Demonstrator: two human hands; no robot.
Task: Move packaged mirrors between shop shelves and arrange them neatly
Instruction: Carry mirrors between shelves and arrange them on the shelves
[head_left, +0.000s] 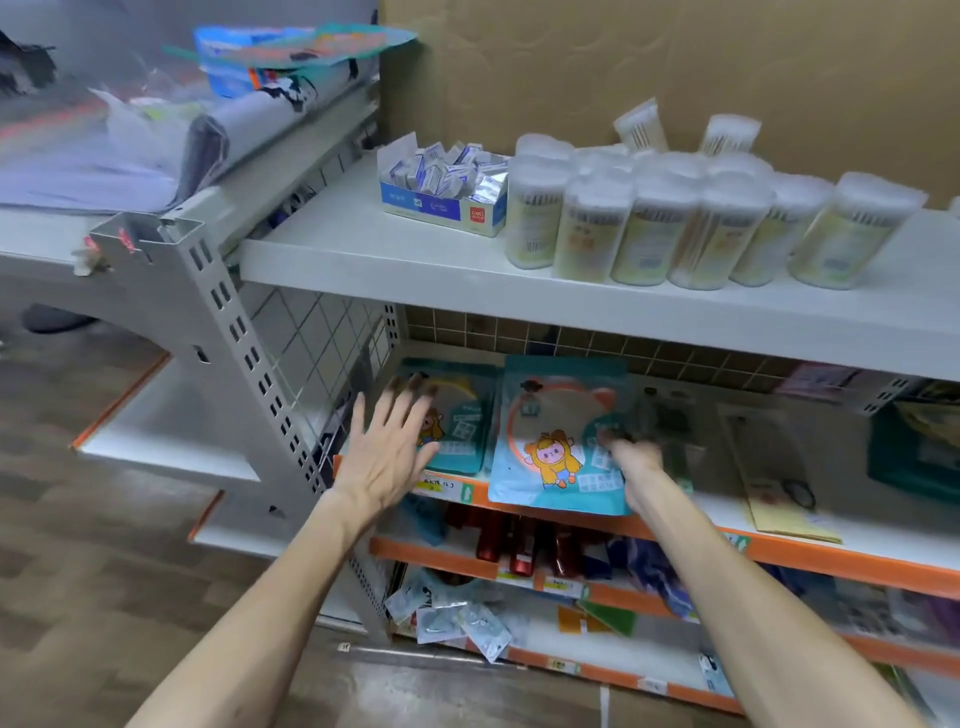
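Observation:
A teal packaged mirror (561, 431) with a cartoon figure leans at the front of the second shelf (862, 545), its lower edge over the orange rim. My right hand (631, 460) grips its right edge. A second teal mirror pack (460, 415) stands behind and to the left. My left hand (389, 447) is spread flat, fingers straight, in front of that pack's left side; I cannot tell whether it touches it.
The top shelf (363, 249) carries a blue box of small packets (447, 184) and several cotton-swab tubs (675, 223). More packaged goods (769, 467) lie right of the mirrors. Red bottles (519, 545) and loose packets (457, 618) fill the lower shelves. A grey upright post (244, 364) stands left.

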